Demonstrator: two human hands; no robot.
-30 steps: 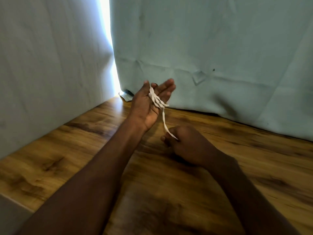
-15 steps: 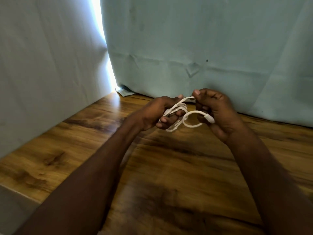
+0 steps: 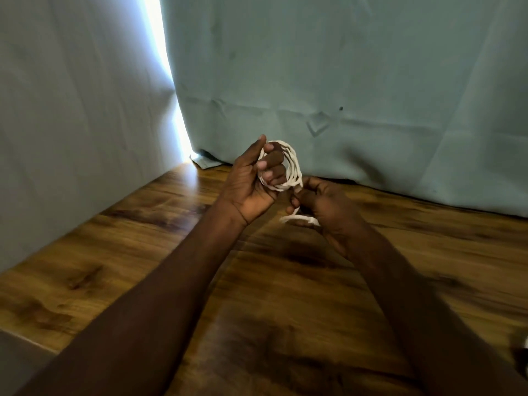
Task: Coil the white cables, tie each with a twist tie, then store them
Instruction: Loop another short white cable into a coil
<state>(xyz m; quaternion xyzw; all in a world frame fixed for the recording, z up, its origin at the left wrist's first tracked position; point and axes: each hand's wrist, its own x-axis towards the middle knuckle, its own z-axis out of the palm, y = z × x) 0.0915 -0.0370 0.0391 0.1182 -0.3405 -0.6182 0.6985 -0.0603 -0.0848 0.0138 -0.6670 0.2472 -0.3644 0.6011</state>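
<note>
Since half a second ago my left hand (image 3: 251,178) has turned palm-up and risen; the thin white cable (image 3: 291,164) now rings its curled fingers in several loops. My right hand (image 3: 323,204) has dropped just below the coil, fingers pinched on the cable's tail, whose loose end pokes out under it. One cable, two hands. Beneath the grip lies the brown wooden tabletop (image 3: 143,252); behind it hangs pale green cloth (image 3: 343,67). Nothing stands between.
</note>
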